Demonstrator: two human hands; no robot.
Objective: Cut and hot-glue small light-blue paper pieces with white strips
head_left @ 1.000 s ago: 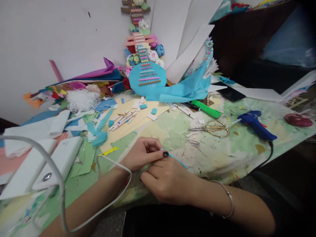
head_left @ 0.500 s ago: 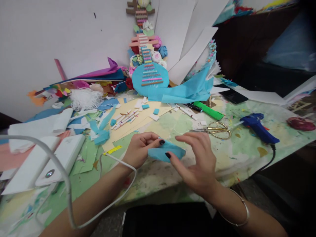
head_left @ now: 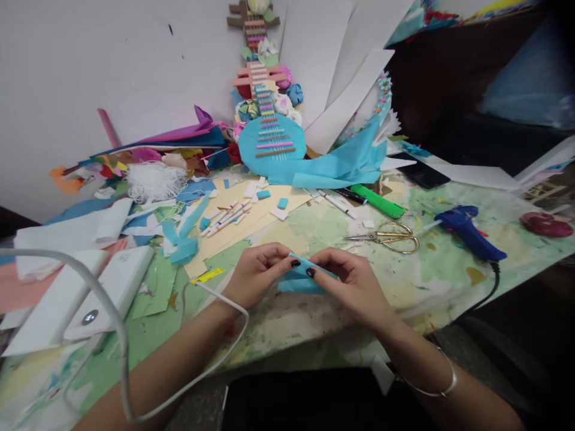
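Observation:
A small piece of light blue paper [head_left: 299, 281] sits between both my hands, just above the near edge of the paint-stained table [head_left: 431, 275]. My left hand [head_left: 258, 272] pinches its left end with thumb and fingers closed. My right hand [head_left: 350, 281] grips its right side, fingers curled over the top, thumb with a dark nail on the front. The paper looks folded along its upper edge.
Gold scissors [head_left: 393, 236] and a blue glue gun [head_left: 467, 232] lie to the right. A green marker [head_left: 377, 201], pens [head_left: 227, 216], blue paper scraps and a blue paper guitar [head_left: 269, 140] crowd the back. A white cable [head_left: 117, 323] loops at my left forearm.
My right hand lifted off and spread open, showing the blue paper, then closed back onto its right side. The paper is now folded narrower. My left hand kept its pinch.

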